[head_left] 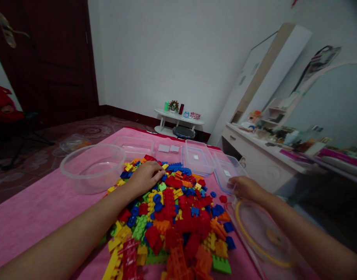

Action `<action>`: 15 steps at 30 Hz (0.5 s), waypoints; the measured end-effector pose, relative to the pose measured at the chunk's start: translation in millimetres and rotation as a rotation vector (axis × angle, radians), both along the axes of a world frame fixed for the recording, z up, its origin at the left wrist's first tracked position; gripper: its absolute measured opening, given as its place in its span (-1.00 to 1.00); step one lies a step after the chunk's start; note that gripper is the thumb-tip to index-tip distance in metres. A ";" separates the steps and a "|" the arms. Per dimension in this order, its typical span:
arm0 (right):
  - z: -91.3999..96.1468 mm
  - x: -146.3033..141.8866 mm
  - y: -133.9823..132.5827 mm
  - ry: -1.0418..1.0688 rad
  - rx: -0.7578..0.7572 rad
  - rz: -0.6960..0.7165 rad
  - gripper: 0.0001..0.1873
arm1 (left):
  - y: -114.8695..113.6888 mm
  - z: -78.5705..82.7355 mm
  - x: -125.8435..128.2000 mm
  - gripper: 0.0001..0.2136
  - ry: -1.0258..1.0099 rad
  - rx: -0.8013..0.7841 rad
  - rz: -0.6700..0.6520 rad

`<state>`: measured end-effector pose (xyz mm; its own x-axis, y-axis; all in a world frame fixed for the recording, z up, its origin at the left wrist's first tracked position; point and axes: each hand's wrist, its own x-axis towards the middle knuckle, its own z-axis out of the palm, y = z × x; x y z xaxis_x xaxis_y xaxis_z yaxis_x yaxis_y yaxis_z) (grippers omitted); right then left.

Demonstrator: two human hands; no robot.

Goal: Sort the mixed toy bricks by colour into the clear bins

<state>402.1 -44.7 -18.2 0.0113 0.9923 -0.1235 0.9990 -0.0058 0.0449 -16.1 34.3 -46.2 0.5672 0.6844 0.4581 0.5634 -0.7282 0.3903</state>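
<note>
A heap of red, blue, yellow, green and orange plastic building blocks (178, 217) lies on a pink cloth (35, 210). My left hand (145, 176) rests on the far left of the heap, fingers curled over blocks; what they grip is hidden. My right hand (245, 188) lies at the heap's right edge, fingers closed against the near corner of a clear rectangular container (226, 171). Under my right forearm sits a clear round lid with a yellow ring (261, 233).
A clear round bowl (92, 168) stands left of the heap. More clear rectangular containers (197, 157) line the far edge. Beyond are a white low table (180, 118), a dresser with clutter (262, 155) on the right and a dark door (50, 58).
</note>
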 end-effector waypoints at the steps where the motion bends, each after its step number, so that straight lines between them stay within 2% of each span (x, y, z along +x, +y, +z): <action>1: -0.9 -0.6 2.9 -0.012 -0.006 0.011 -0.78 | 0.2 -0.4 0.1 -0.73 0.000 0.000 0.001; 6: -0.3 -3.8 13.1 -0.017 -0.036 0.085 -0.91 | -0.6 0.7 0.5 -0.73 0.001 0.004 -0.006; 15: 1.6 -9.3 25.6 -0.005 0.009 0.132 -0.97 | -2.3 2.1 0.3 -0.70 0.024 0.008 0.008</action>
